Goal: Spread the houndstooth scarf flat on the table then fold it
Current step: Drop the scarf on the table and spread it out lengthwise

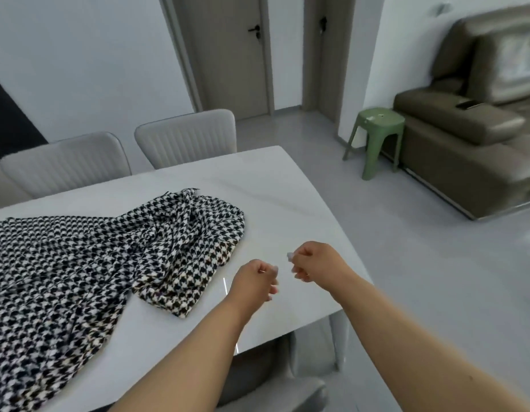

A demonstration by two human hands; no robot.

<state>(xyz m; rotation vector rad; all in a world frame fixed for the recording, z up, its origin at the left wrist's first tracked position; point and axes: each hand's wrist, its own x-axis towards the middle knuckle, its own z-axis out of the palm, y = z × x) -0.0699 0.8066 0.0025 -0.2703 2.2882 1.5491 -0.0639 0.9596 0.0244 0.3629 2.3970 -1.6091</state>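
The black-and-white houndstooth scarf (88, 263) lies rumpled on the white table (272, 185), bunched in folds near its right end and running off the left edge of the view. My left hand (255, 282) hovers over bare table just right of the scarf, its fingers loosely curled and holding nothing. My right hand (314, 261) is close beside it, also loosely curled and holding nothing. Neither hand touches the scarf.
Two grey padded chairs (186, 138) stand along the table's far side, and another chair (287, 394) sits at the near edge under my arms. A green stool (376, 138) and a brown sofa (472, 138) stand to the right across open floor.
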